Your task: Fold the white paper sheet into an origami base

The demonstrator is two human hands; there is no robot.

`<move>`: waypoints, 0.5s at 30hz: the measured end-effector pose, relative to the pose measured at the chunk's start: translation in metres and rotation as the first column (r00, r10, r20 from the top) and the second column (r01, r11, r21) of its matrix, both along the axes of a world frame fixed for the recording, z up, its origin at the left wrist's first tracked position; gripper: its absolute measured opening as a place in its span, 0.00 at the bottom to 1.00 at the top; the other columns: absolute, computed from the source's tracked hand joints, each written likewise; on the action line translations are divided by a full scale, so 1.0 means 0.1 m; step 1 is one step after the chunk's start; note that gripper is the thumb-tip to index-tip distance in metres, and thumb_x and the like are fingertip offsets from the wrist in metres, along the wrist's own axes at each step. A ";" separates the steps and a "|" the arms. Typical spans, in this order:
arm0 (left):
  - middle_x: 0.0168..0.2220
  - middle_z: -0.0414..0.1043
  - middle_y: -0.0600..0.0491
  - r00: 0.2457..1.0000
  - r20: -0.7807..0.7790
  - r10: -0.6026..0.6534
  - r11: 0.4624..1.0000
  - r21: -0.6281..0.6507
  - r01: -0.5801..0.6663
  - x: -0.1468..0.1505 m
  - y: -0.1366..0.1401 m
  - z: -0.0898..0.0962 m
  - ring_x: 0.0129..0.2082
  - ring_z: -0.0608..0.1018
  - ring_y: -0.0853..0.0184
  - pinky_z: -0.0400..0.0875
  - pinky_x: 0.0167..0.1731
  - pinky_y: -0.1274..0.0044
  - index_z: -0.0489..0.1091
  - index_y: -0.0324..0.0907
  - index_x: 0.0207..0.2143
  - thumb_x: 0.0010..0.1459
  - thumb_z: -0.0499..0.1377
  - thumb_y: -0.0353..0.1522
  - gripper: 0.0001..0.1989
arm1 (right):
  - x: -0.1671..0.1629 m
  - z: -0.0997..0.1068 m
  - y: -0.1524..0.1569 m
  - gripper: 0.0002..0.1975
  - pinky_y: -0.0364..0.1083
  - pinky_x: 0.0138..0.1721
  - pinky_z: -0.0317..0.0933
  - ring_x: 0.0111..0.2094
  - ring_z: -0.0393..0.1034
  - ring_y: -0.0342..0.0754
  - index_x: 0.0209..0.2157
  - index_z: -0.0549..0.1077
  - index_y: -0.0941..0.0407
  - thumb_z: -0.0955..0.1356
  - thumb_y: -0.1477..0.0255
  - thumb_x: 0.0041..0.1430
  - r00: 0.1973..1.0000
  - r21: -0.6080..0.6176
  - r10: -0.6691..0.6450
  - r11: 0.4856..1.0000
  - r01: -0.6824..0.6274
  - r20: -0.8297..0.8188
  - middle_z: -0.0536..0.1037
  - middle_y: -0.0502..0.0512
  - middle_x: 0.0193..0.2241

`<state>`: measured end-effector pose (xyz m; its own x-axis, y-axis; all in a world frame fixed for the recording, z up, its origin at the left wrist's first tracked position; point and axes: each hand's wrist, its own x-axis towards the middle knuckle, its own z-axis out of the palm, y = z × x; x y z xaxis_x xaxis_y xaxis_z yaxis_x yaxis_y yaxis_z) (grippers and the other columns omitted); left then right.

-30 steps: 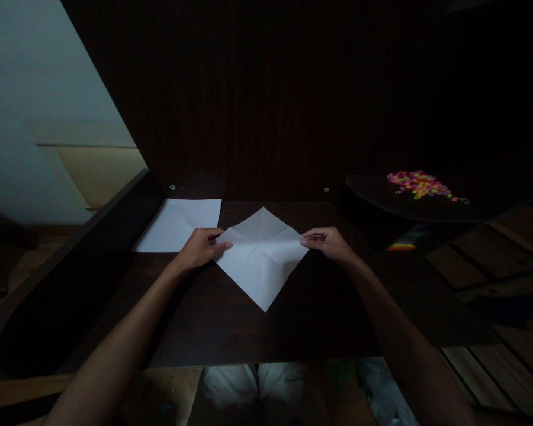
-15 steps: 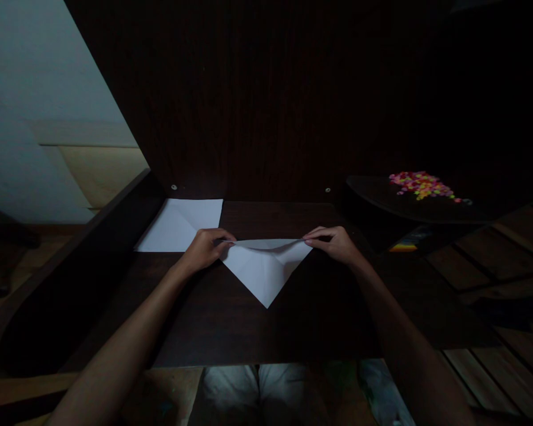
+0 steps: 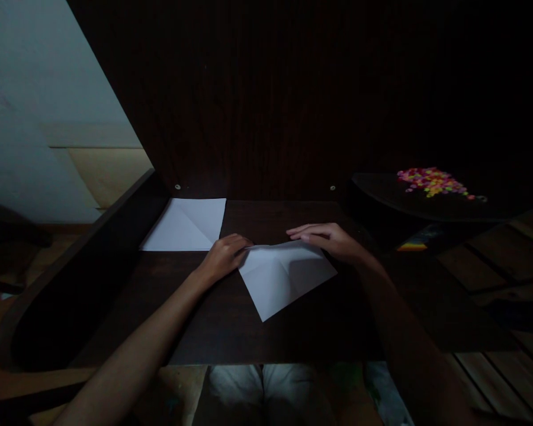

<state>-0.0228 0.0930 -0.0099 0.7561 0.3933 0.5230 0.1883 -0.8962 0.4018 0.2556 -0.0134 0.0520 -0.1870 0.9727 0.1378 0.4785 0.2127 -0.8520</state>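
A white sheet of paper (image 3: pixel 270 275) with creases lies in front of me, one corner pointing toward my body. My left hand (image 3: pixel 225 255) is closed on its upper left corner; the fingertips are partly hidden there. Across the upper right edge, my right hand (image 3: pixel 331 239) rests with its fingers stretched out, thumb lying near the paper. A shadow falls over the right half of the sheet.
A stack of white paper (image 3: pixel 186 225) with a diagonal crease lies at the back left of the dark wooden desk (image 3: pixel 213 337). Small colourful pieces (image 3: pixel 435 182) are heaped on a curved shelf (image 3: pixel 382 198) at right. A raised side panel (image 3: pixel 84 272) borders the left.
The paper has turned, so its free edges now slant up to the right. My left hand moved rightward with it. My right hand has changed from a pinch to outstretched fingers.
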 end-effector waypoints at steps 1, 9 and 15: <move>0.38 0.77 0.46 1.000 0.005 0.006 1.000 0.000 -0.006 0.01 -0.01 0.00 0.39 0.79 0.63 0.75 0.41 0.69 0.73 0.40 0.40 0.61 0.53 0.26 0.10 | -0.01 0.00 0.00 0.17 0.56 0.57 0.59 0.53 0.70 0.56 0.43 0.80 0.51 0.68 0.57 0.58 0.998 -0.016 0.063 0.998 -0.063 0.030 0.78 0.54 0.50; 0.42 0.76 0.47 0.993 -0.001 0.116 0.993 -0.032 -0.116 0.07 0.04 -0.10 0.43 0.78 0.61 0.74 0.45 0.67 0.72 0.40 0.45 0.60 0.53 0.26 0.12 | -0.11 -0.24 -0.02 0.28 0.60 0.65 0.43 0.64 0.55 0.58 0.58 0.68 0.45 0.70 0.56 0.56 0.925 -0.064 0.172 0.985 -0.160 0.340 0.63 0.52 0.63; 0.51 0.70 0.43 0.959 -0.045 0.281 0.949 -0.136 -0.284 0.10 0.05 -0.10 0.50 0.74 0.58 0.69 0.51 0.63 0.55 0.39 0.62 0.54 0.57 0.25 0.32 | -0.26 -0.50 0.00 0.29 0.63 0.64 0.44 0.64 0.52 0.63 0.59 0.67 0.45 0.67 0.53 0.58 0.842 -0.047 0.103 0.995 -0.092 0.530 0.61 0.52 0.64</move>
